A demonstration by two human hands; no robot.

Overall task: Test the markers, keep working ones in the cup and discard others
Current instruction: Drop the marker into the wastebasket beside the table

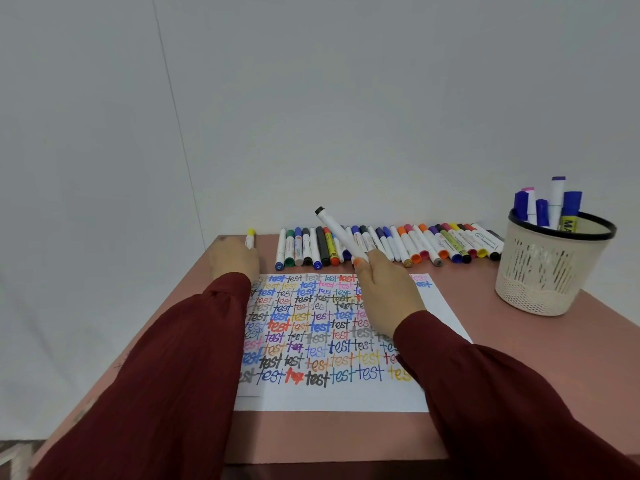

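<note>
My right hand (384, 289) grips a white marker with a black end (341, 233), tilted up to the left above the row of markers (388, 245) that lies along the table's back edge. My left hand (233, 259) rests at the back left corner with a yellow-capped marker (250, 238) sticking out beyond its fingers. A white sheet (332, 393) covered with the word "test" in many colours lies under both forearms. The beige mesh cup (545, 271) at the right holds several blue, purple and pink markers.
The pink table (329, 434) stands against a plain grey wall; its left and front edges are close. Bare tabletop shows between the sheet and the cup and in front of the sheet.
</note>
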